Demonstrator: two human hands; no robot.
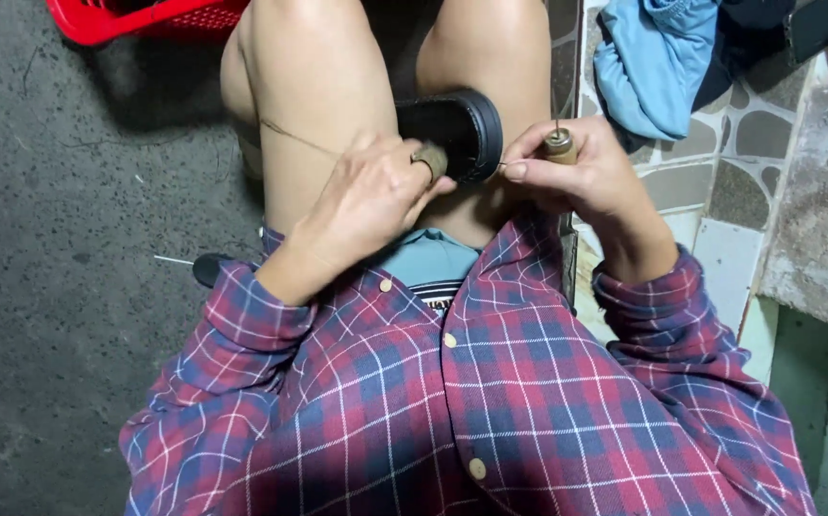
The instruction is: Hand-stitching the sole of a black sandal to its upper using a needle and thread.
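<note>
Left hand (371, 196) fingers pinching thread (295, 137) against black shoe (457, 129) at frame centre, right hand (576, 172) fingers gripping wooden-handled awl (558, 145)

Hands (471, 186) stitching black shoe (457, 129) with awl (558, 145).

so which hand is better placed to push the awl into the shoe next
Probably the right hand: it already grips the awl beside the black shoe. The left hand is occupied with the thread.
</note>
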